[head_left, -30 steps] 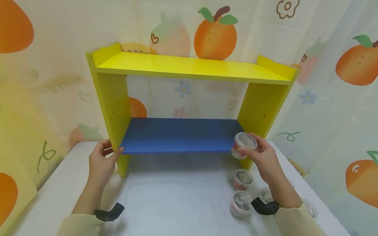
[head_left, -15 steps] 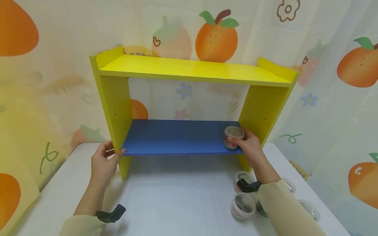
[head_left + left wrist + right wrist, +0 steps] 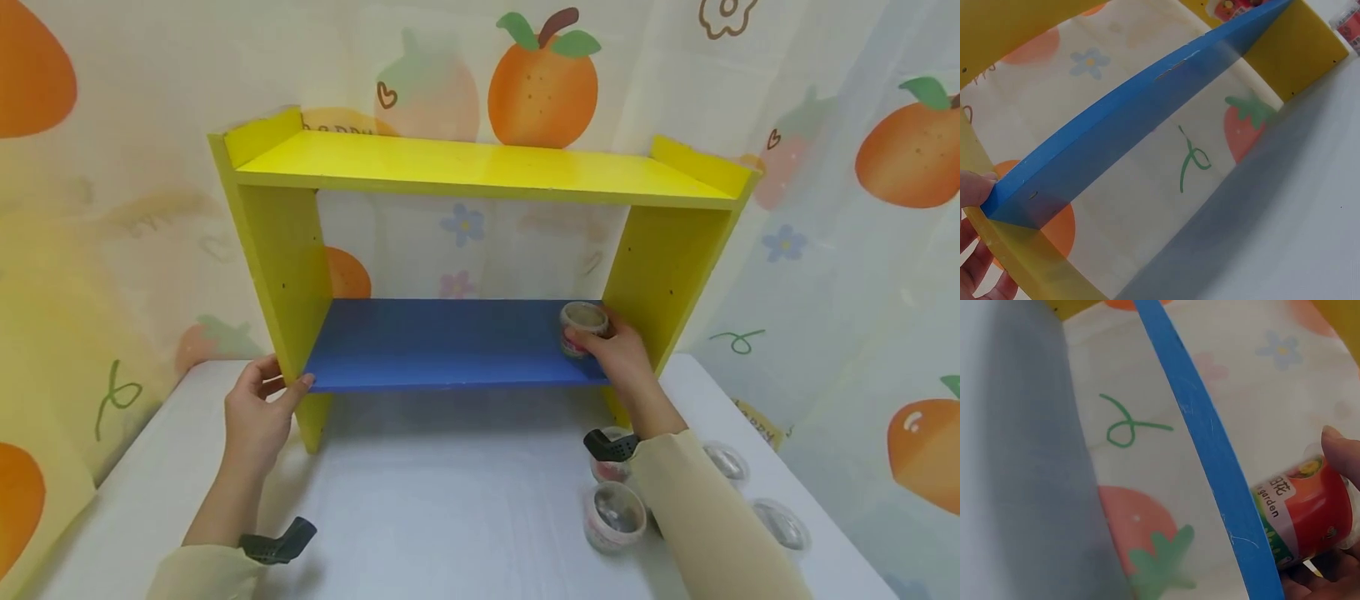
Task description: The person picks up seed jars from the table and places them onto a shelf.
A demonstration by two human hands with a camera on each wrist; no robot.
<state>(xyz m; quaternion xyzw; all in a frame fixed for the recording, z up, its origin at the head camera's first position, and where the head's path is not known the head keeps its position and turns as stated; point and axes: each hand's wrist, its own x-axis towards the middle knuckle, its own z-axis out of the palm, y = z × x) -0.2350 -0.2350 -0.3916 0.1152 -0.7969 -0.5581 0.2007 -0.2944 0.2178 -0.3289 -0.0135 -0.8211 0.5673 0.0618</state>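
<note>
My right hand [image 3: 626, 358] holds a small round plastic tub [image 3: 583, 323] over the right end of a blue shelf board [image 3: 442, 343], close to the yellow side panel. In the right wrist view the tub [image 3: 1310, 512] shows a red label printed "garden", its base right at the board, thumb and fingers on either side. The left hand [image 3: 258, 412] grips the left panel of the yellow shelf unit [image 3: 273, 258]. Its thumb [image 3: 974, 189] lies at the board's front corner, with the other fingers round the panel's outer side.
Below the shelf's right end stand more tubs, one near tub [image 3: 615, 518] and another partly behind the wrist camera [image 3: 611, 444]. Clear round lids [image 3: 780, 525] lie by the right table edge. The unit stands on a white table [image 3: 450, 500] before a fruit-print curtain [image 3: 420, 75].
My right hand has carried the tub from in front of the right panel inward and back over the blue board. The left hand keeps its grip on the left panel.
</note>
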